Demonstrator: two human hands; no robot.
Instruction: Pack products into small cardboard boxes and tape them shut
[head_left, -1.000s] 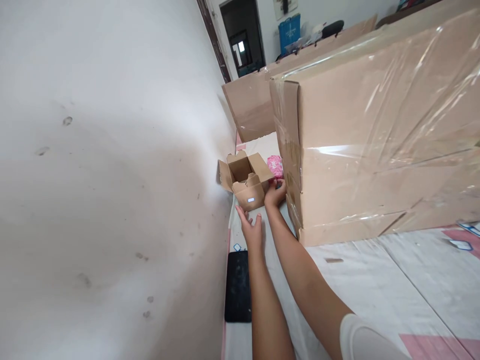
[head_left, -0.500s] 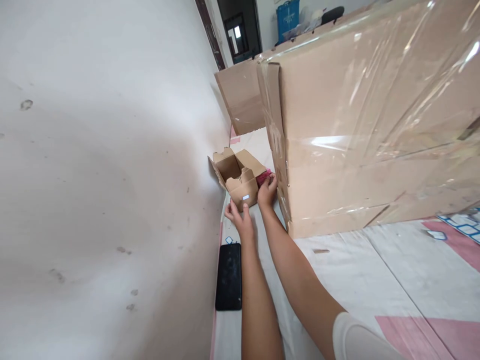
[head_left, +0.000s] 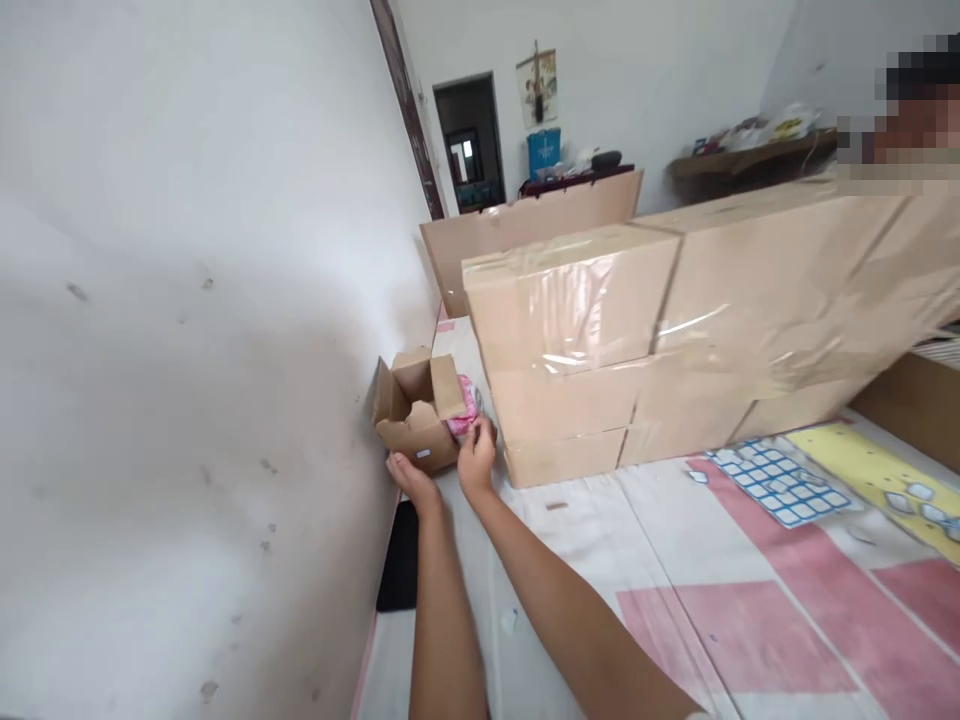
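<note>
Left hand (head_left: 415, 484), loosely spread, should brace the cardboard box (head_left: 412, 438) gently; right hand (head_left: 478, 460) pinches the pink packet (head_left: 466, 402) beside it.

I note the left forearm (head_left: 444, 610) stretched forward, left grip (head_left: 415, 484) loosely cupped; right forearm (head_left: 559, 590) slants inward, right grip (head_left: 478, 462) pinched.

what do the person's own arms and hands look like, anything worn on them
The left hand and right hand are gloveless, and both forearms are bare, with no watch or bracelet visible. A pale sleeve edge barely shows on the right arm.
</note>
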